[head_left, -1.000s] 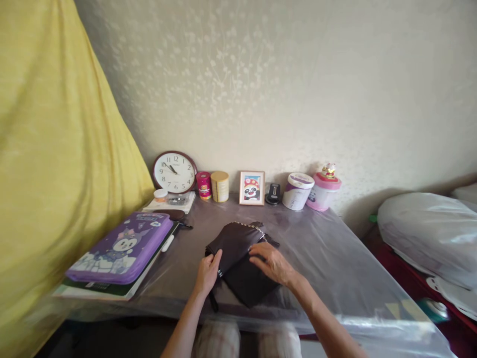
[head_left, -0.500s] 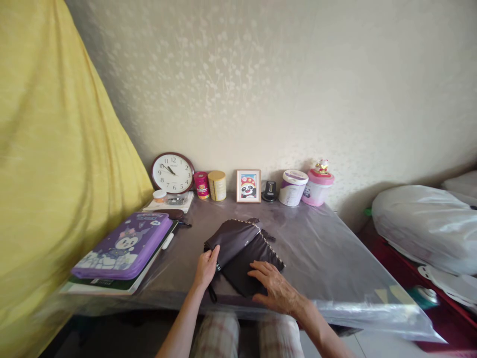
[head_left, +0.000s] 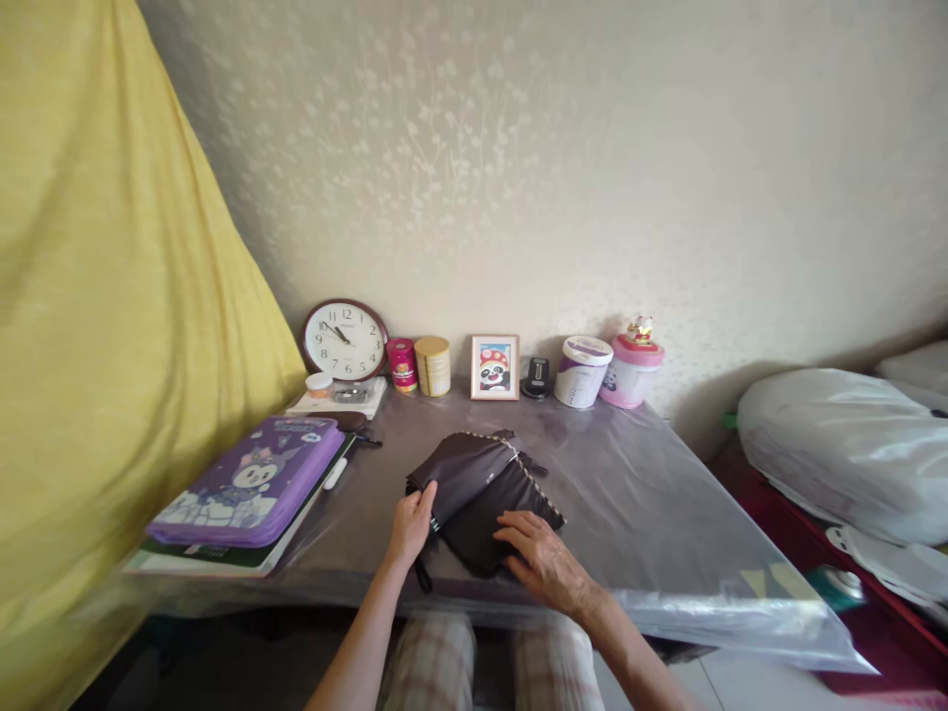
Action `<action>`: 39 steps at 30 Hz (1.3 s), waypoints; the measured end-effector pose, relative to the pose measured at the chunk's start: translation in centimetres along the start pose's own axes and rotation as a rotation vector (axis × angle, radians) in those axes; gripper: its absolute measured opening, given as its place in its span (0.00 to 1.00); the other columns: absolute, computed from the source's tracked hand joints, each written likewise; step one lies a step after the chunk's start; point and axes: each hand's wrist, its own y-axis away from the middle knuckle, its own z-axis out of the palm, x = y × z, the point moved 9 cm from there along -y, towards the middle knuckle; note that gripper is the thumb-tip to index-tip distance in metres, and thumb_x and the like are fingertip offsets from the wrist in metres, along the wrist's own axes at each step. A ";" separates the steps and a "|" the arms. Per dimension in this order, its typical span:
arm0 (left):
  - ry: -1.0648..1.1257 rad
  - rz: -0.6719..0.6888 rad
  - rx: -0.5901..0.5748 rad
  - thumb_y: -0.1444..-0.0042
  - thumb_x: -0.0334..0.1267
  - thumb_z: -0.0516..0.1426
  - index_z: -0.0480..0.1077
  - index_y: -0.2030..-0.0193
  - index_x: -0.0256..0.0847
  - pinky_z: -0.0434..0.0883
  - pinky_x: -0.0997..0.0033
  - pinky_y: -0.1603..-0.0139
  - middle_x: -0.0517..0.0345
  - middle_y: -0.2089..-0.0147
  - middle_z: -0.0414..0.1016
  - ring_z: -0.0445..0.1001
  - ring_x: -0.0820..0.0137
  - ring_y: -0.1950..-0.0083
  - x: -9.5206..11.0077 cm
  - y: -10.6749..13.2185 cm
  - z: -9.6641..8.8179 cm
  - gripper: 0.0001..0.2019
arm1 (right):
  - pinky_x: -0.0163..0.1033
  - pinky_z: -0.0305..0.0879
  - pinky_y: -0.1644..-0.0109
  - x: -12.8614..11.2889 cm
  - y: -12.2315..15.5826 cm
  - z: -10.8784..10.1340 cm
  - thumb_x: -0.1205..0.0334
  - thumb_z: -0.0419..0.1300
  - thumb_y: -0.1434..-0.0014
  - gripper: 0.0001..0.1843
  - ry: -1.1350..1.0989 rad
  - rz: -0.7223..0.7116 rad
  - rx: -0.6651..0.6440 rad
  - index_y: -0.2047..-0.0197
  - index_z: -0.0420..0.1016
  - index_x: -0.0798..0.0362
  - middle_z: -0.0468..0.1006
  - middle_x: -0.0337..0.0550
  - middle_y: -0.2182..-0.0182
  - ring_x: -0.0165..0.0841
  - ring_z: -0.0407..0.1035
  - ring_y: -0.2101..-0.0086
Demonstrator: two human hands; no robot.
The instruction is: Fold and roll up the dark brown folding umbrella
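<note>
Near the front edge of the table (head_left: pixel 681 523), about midway along, a dark umbrella (head_left: pixel 463 474) lay part-folded. The left hand (head_left: pixel 412 528) gripped its left end, thumb on top; the right hand (head_left: pixel 544 558) rested on the loose cloth, fingers bent, and whether it pinched any could not be told. A slack left grip might have let the folds spring apart, and the strap (head_left: pixel 423 578) might have caught on the front edge. A purple folder (head_left: pixel 252 484) took up the left edge, a clock (head_left: pixel 345 341) the back-left corner; the widest gap ran toward the right edge.
</note>
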 end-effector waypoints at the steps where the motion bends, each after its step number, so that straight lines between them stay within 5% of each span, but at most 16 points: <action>1: 0.001 -0.001 0.000 0.50 0.59 0.46 0.54 0.87 0.42 0.54 0.75 0.77 0.65 0.86 0.53 0.57 0.74 0.80 0.0 0.0 0.0 0.25 | 0.44 0.56 0.43 0.1 0.0 -0.1 0.71 0.53 0.47 0.18 0.008 0.000 0.005 0.53 0.68 0.51 0.69 0.46 0.50 0.35 0.59 0.48; 30: 0.005 -0.011 0.007 0.51 0.60 0.46 0.51 0.87 0.42 0.52 0.74 0.77 0.66 0.86 0.50 0.54 0.75 0.81 -0.6 -0.3 0.2 0.25 | 0.41 0.65 0.54 1.8 0.5 -3.1 0.64 0.49 0.39 0.12 0.180 0.052 0.133 0.63 0.74 0.49 0.74 0.45 0.61 0.35 0.68 0.60; 39: 0.018 -0.005 -0.001 0.50 0.59 0.45 0.51 0.87 0.42 0.51 0.75 0.78 0.66 0.86 0.49 0.53 0.76 0.81 -0.6 -0.3 0.3 0.25 | 0.34 0.68 0.62 2.8 0.9 -1.5 0.66 0.45 0.38 0.13 0.022 0.160 0.060 0.56 0.68 0.48 0.74 0.43 0.59 0.31 0.72 0.65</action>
